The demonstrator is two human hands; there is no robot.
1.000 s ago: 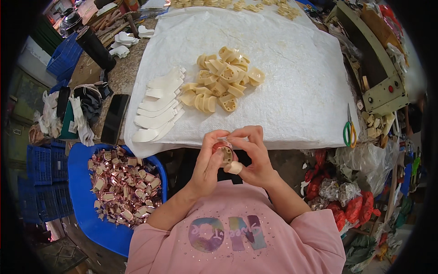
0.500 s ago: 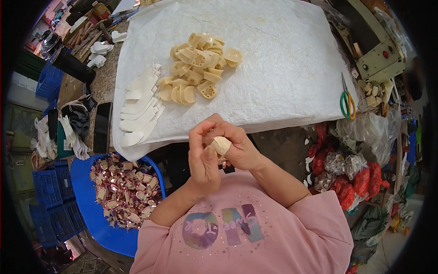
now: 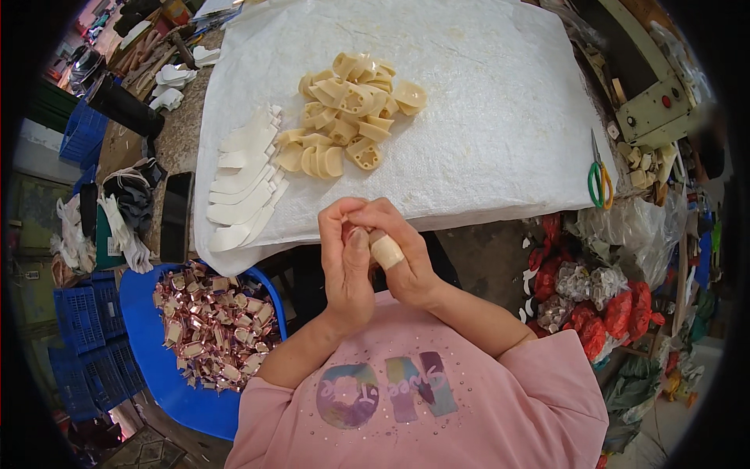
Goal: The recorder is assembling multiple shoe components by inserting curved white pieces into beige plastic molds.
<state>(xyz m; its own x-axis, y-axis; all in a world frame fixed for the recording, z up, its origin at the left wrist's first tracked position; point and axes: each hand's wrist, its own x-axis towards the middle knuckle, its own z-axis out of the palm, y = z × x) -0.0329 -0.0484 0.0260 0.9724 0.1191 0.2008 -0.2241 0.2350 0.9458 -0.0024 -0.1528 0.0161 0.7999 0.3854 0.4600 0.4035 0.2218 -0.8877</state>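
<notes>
Seen from above, a person in a pink short-sleeved shirt held both bare hands close together in front of the chest, just off the near edge of a table spread with a white woven plastic sheet. The left hand had its thumb extended upward and its fingers curled behind, clamped on a small pinkish-red piece, which lay between the two hands, mostly hidden. The right hand pressed against the left, its fingers bent over the top; whether they gripped the piece could not be told. A cream-coloured wrapping circled the right thumb. Beyond the hands, on the sheet, sat a heap of beige, curved pieces with hollowed ends, and left of it a fan of overlapping flat white strips. At the sheet's right edge lay scissors with green and orange handles. At lower left, a blue plastic tub held many shiny pink, beige-faced pieces.
</notes>
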